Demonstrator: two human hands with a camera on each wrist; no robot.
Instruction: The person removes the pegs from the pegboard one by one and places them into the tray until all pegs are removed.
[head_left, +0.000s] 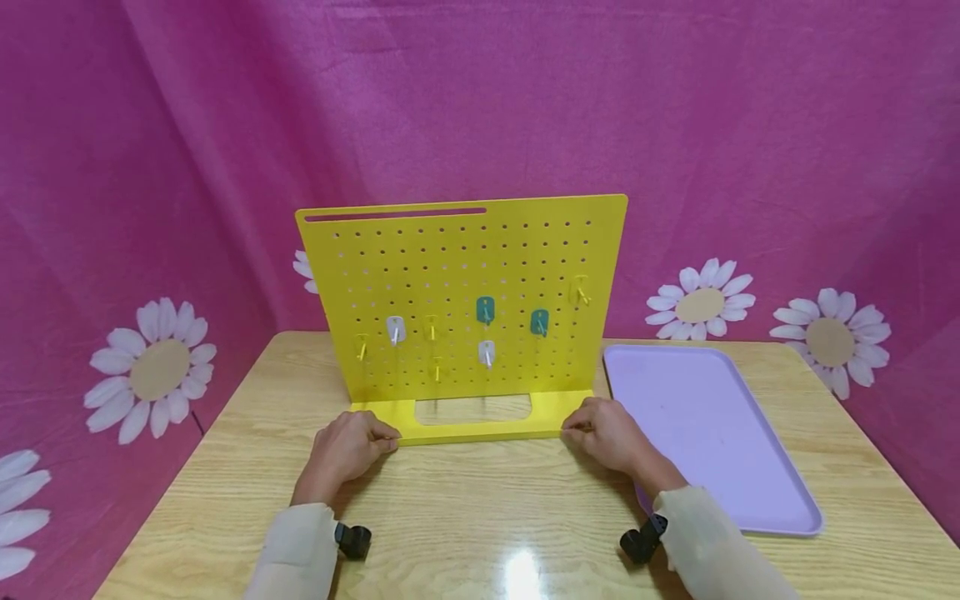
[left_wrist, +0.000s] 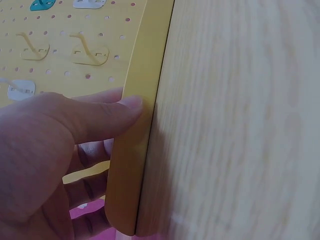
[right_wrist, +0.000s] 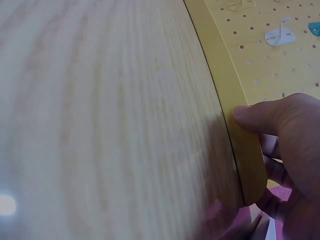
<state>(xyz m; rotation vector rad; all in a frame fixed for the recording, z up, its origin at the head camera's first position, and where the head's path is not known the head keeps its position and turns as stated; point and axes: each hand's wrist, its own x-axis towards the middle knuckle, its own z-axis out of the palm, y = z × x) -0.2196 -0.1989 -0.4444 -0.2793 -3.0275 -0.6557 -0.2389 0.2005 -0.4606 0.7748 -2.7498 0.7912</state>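
A yellow pegboard [head_left: 459, 350] stands upright on the wooden table, leaning back a little on its yellow base. At the base's left front corner my left hand [head_left: 352, 446] pinches the front edge, thumb [left_wrist: 115, 117] on its front face and the fingers behind. My right hand [head_left: 606, 433] grips the right front corner likewise, its thumb [right_wrist: 255, 115] pressed on the edge. On the board sit teal hooks [head_left: 485, 310], white hooks [head_left: 396, 330] and several yellow hooks [head_left: 580, 290].
A light purple tray [head_left: 705, 433] lies on the table to the right, beside my right forearm. Pink cloth [head_left: 480, 100] with white flowers hangs behind and at the sides. The wooden tabletop [head_left: 465, 508] reaches towards me in front of the base.
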